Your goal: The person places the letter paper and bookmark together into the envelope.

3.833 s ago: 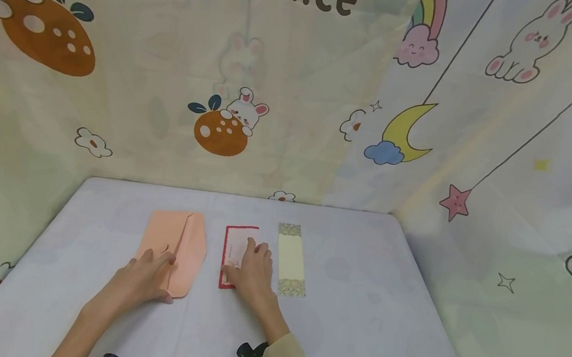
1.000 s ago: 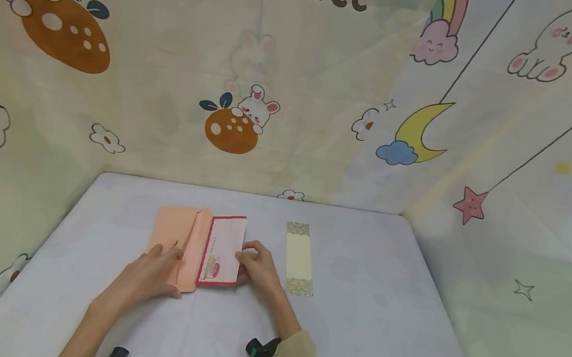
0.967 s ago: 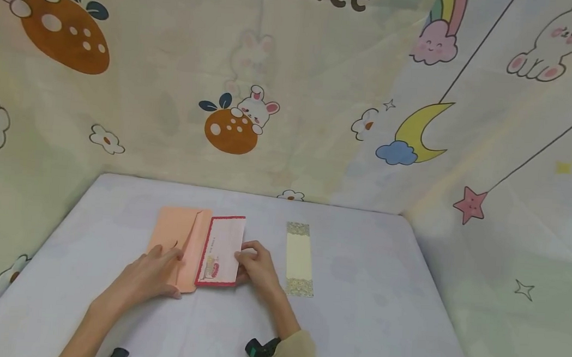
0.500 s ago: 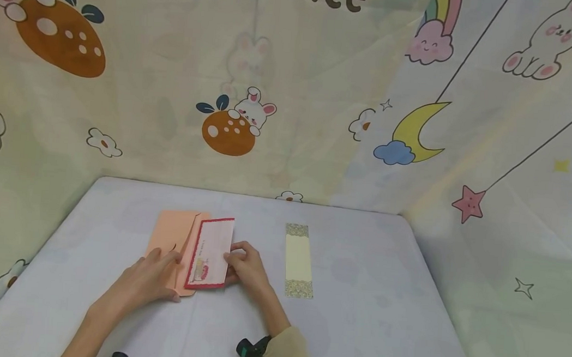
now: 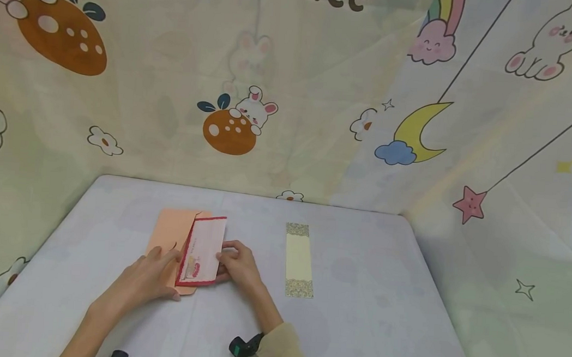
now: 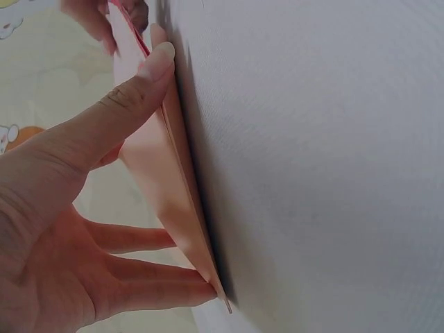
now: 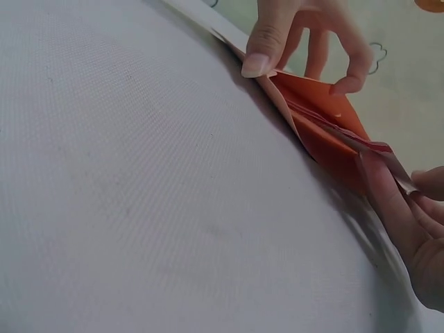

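A peach paper envelope (image 5: pixel 171 230) lies on the table's left, its mouth facing right. My left hand (image 5: pixel 144 279) holds it: the thumb is on the near edge, while the other fingers spread over the top panel. In the right wrist view the envelope's mouth (image 7: pixel 316 90) gapes. My right hand (image 5: pixel 241 266) pinches the right edge of a pale pink card (image 5: pixel 205 250) with a red border. The card's left edge sits at the mouth, and in the right wrist view its red-edged end (image 7: pixel 378 146) is between the panels. How deep it reaches is hidden.
A cream paper strip (image 5: pixel 299 258) with glittery patterned ends lies to the right of my right hand. The white table (image 5: pixel 356 314) is backed by a printed cloth (image 5: pixel 307 147). A dark wrist device (image 5: pixel 245 348) sits by the right sleeve.
My right hand has picked up the card from the table and carried it left, over the flap to the envelope's mouth. The left hand stays on the envelope.
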`<state>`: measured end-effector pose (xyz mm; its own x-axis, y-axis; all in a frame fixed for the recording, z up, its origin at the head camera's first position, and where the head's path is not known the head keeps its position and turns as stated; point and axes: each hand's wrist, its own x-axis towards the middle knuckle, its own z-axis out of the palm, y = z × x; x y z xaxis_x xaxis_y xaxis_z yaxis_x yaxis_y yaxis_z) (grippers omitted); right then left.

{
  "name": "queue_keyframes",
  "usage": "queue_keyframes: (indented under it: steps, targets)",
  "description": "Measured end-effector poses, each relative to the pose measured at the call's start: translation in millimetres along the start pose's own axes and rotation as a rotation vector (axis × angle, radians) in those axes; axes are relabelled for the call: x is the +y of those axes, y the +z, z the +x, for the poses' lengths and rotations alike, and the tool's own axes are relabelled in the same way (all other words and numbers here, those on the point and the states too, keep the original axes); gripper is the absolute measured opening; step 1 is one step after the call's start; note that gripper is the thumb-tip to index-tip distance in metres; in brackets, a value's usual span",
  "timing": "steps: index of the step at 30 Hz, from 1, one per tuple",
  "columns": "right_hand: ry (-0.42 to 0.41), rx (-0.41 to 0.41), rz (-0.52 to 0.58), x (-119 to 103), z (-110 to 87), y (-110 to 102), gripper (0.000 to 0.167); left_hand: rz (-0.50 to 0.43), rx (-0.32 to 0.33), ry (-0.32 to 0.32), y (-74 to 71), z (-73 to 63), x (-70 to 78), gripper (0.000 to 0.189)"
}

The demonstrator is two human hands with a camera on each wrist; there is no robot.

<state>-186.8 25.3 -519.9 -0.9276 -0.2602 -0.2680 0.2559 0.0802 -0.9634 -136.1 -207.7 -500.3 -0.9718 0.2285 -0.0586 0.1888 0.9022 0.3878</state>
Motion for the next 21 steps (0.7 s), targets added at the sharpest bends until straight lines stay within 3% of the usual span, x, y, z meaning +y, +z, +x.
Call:
queue_keyframes:
  steps: [7, 21]
  targets:
    - [-0.006, -0.026, 0.013, -0.6, 0.3, 5.2, 0.031, 0.015, -0.016, -0.024, -0.7, 0.8, 2.1, 0.087]
    - [-0.027, -0.094, 0.071, 2.7, 3.3, 16.6, 0.035, 0.007, -0.003, -0.002, 0.2, 0.5, 0.5, 0.085]
